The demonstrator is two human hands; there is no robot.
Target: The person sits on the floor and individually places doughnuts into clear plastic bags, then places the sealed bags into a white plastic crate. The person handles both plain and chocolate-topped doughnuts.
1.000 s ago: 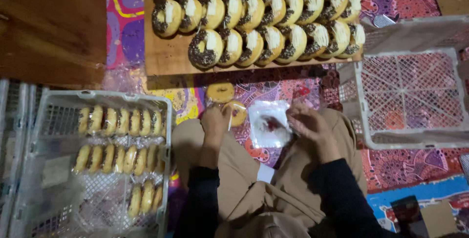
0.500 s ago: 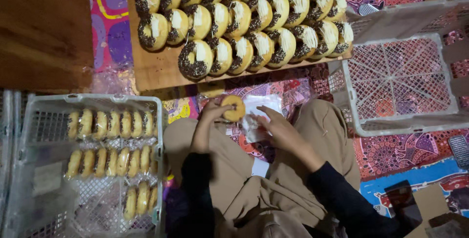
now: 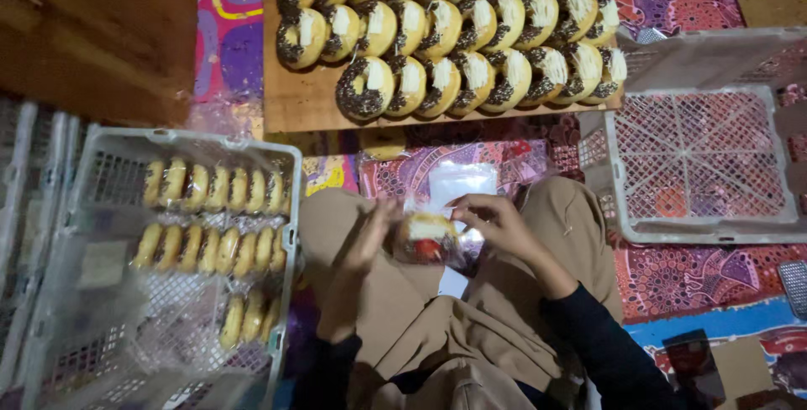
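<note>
At frame centre, the right hand (image 3: 496, 221) pinches a doughnut in a clear plastic bag (image 3: 430, 238), fingers curled around it; the left hand (image 3: 370, 238), fingers extended, rests against its other side. The wooden board (image 3: 294, 107) above carries about twenty-five topped doughnuts (image 3: 445, 23) in three rows. Two plastic crates: the left crate (image 3: 160, 145) holds some seventeen wrapped doughnuts, the right crate (image 3: 698, 158) none. Half a second earlier the doughnut sat unbagged in the left hand.

The left hand (image 3: 370, 238) is smeared by motion, its fingers not separable; the bagged doughnut (image 3: 429, 238) is partly covered by the right hand (image 3: 496, 221); the top row on the wooden board (image 3: 290, 111) is cut by the frame's edge; the grey crate (image 3: 290, 208) runs off the bottom.
</note>
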